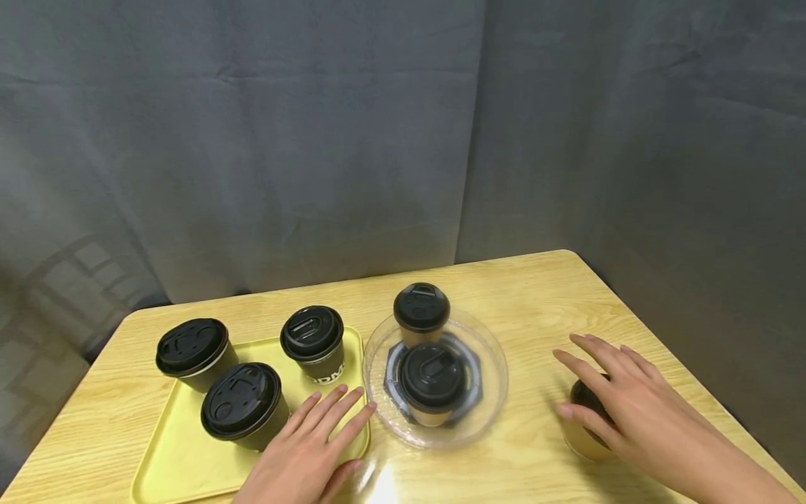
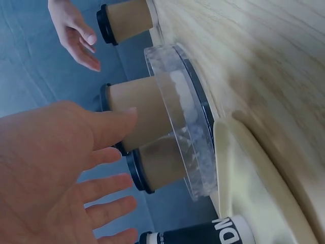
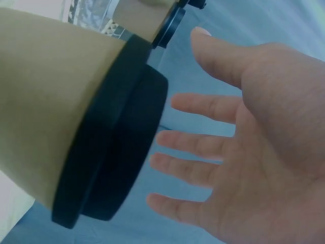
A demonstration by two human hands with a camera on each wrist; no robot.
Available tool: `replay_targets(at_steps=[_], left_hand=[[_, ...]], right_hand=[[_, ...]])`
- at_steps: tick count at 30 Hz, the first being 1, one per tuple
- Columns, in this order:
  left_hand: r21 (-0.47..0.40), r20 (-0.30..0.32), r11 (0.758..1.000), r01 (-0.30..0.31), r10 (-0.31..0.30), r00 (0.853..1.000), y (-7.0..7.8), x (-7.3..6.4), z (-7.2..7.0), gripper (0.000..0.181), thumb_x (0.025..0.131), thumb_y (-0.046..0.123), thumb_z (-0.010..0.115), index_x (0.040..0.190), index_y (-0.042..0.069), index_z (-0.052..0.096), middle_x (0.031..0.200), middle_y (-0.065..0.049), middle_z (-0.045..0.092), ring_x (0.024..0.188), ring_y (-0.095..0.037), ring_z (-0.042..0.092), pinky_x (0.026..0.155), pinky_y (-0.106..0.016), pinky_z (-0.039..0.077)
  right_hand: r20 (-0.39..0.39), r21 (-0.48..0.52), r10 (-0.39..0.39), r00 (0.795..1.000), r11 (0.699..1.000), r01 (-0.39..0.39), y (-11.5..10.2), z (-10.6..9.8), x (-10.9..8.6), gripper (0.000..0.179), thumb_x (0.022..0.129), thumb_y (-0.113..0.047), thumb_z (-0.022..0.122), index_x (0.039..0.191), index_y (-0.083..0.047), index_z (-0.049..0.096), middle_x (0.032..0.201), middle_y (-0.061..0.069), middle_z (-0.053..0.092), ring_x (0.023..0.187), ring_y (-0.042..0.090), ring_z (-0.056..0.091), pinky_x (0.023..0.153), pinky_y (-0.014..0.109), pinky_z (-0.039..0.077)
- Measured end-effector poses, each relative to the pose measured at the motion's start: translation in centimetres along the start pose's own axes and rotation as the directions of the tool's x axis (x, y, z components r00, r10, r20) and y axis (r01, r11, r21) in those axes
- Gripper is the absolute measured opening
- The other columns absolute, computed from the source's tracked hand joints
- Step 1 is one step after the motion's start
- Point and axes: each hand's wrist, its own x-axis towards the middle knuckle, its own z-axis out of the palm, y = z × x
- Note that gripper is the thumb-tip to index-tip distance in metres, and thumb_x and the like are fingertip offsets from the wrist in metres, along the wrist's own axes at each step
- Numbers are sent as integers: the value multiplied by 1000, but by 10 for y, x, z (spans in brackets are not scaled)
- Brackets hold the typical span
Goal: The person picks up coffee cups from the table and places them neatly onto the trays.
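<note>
My right hand [image 1: 620,392] hovers over a tan paper cup with a dark lid [image 3: 45,96] at the table's right side; the fingers are spread, apart from the lid in the right wrist view. My left hand [image 1: 308,448] hangs over the yellow tray's right edge, fingers extended, holding nothing. Two tan cups with black lids stand on a round clear turntable: a front cup [image 1: 432,381] and a back cup [image 1: 422,311]. Nearest the left hand are black cups on the tray: one with white letters [image 1: 315,343] and a larger one [image 1: 242,406].
A third black cup [image 1: 195,350] stands at the back left of the yellow tray [image 1: 182,465]. The clear turntable [image 1: 494,364] sits mid-table, right beside the tray. Grey curtains [image 1: 315,140] hang behind the wooden table [image 1: 529,294] and along its right.
</note>
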Motion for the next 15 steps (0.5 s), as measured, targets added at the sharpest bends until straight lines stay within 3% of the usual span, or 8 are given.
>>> replay_targets(at_steps=[8,15], left_hand=[[-43,-14,998,-53,53,999,6,6,5,60,85,49,67,136,20,53,138,-3,57,127,-17,55,105,-35,43],[-145,54,988,-43,52,997,11,12,10,56,87,44,67,135,18,53,140,-5,55,130,-18,52,107,-36,46]], right_hand=[[11,1,16,1000,1000,-16,2,5,-4,64,82,-44,74,136,-17,54,141,12,47,126,30,45,111,45,25],[13,8,27,1000,1000,-27,4,5,-7,62,81,-44,74,134,-16,56,139,13,48,122,33,48,101,49,30]])
